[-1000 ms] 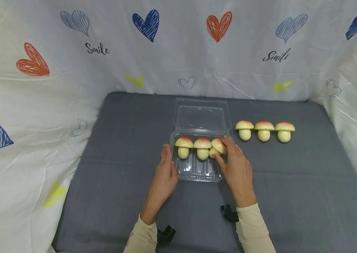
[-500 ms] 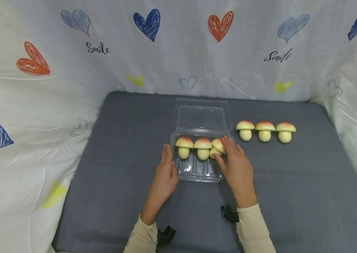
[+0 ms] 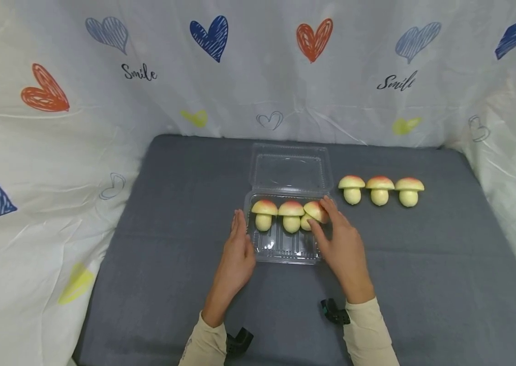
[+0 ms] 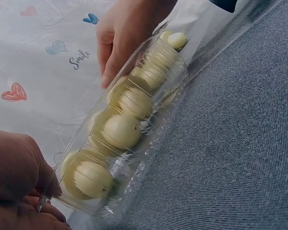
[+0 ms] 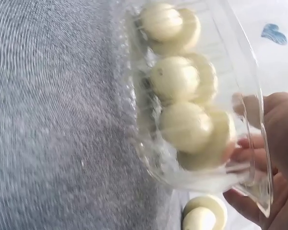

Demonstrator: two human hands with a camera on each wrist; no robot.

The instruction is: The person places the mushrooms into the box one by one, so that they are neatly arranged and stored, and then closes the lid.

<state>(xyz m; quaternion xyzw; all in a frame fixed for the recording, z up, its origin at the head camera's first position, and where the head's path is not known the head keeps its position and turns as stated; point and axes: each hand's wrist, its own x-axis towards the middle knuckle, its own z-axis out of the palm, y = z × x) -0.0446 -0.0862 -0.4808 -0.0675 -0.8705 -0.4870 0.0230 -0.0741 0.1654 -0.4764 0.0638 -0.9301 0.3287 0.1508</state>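
Observation:
Between both hands stands a clear plastic clamshell box (image 3: 285, 254), its lid (image 3: 291, 168) folded back. Two toy mushrooms with red-tinged caps, the left one (image 3: 264, 216) and the middle one (image 3: 291, 216), lie side by side along its back. A third mushroom (image 3: 314, 211) leans at the right end. My left hand (image 3: 235, 259) lies along the box's left side, fingers straight, fingertips right at the rim in the left wrist view. My right hand (image 3: 344, 249) reaches over the right rim; its fingers touch the tilted cap, its thumb (image 5: 240, 103) apart from the mushroom.
Three more mushrooms (image 3: 380, 190) stand in a row right of the box, on the grey cloth-covered table (image 3: 422, 284). A white curtain (image 3: 258, 71) printed with hearts hangs behind and at both sides. Black wrist cameras (image 3: 239, 341) sit by the cuffs.
The right hand's thumb and fingers have spread slightly apart at the third mushroom, and the wrist has shifted a little right. The left hand stays at the box's side.

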